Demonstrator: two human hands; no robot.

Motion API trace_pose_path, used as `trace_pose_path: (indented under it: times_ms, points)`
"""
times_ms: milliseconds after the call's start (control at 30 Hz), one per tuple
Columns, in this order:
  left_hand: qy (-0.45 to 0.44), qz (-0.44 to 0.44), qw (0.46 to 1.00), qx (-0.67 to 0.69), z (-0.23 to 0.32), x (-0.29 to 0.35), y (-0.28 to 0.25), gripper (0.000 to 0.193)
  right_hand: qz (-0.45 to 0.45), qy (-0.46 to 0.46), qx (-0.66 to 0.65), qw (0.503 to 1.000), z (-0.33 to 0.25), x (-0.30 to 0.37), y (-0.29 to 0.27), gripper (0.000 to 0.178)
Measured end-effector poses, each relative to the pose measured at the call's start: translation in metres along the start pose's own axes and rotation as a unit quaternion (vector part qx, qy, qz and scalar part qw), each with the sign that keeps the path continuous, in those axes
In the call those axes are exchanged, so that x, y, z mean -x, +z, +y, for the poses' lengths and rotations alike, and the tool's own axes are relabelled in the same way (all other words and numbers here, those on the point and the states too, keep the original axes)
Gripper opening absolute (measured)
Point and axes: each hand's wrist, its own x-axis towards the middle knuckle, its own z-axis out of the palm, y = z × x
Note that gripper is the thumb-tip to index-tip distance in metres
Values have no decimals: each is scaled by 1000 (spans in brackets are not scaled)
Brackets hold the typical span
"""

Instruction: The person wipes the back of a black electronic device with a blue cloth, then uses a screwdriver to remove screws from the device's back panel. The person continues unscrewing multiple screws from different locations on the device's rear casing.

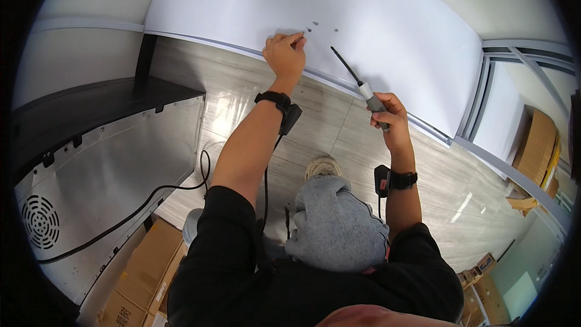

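My right hand [391,120] is wrapped round the grey and white handle of a screwdriver [366,89]. Its dark shaft points up and to the left, with the tip over the white tabletop [411,42]. My left hand [285,56] is at the table's near edge, thumb and forefinger closed together. Whatever they pinch is too small to make out. Just beyond those fingertips lie a few small screws: one dark screw [309,29], another screw [315,23] slightly farther off, and a third screw [336,29] to the right.
At the left stands a metal cabinet [121,163] with a black top and a round vent; a black cable [151,197] runs across it. Cardboard boxes [142,266] are at the lower left, and more cardboard [535,145] leans at the right. Tiled floor [330,115] shows below the table.
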Motion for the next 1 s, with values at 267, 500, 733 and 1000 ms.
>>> trace_pose_path:
  times_ms: [267, 500, 733, 1000]
  points:
    - [-76, -44, 977, 196, -7, 13, -63, 11, -37, -35, 46, 998, -21, 19, 33, 40]
    - [-162, -161, 817, 529, 21, 55, -252, 36, -213, -74, 184, 957, -79, 82, 150, 42]
    - [-72, -68, 770, 630, 26, 129, -444, 41, -329, -108, 284, 894, -125, 222, 288, 52]
    - [-74, 22, 708, 702, -10, 194, -556, 37, -382, -84, 310, 867, -93, 347, 369, 32]
